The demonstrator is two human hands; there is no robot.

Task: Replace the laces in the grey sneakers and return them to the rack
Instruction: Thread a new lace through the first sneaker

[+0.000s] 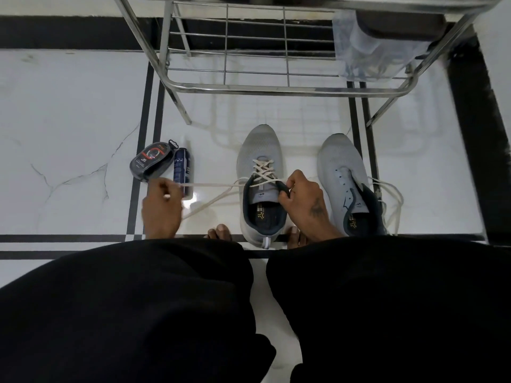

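Note:
Two grey sneakers stand on the white floor before the steel rack. The left sneaker has a cream lace crossed through most of its eyelets. My left hand pinches one lace end and holds it stretched out taut to the left. My right hand grips the dark collar edge at that shoe's right side. The right sneaker has bare eyelets, and a loose cream lace lies beside its heel.
A dark oval shoe-polish case and a blue spray can lie left of the shoes. A clear bag with a dark item sits on the rack's lower shelf at right. My bare toes touch the left sneaker's heel.

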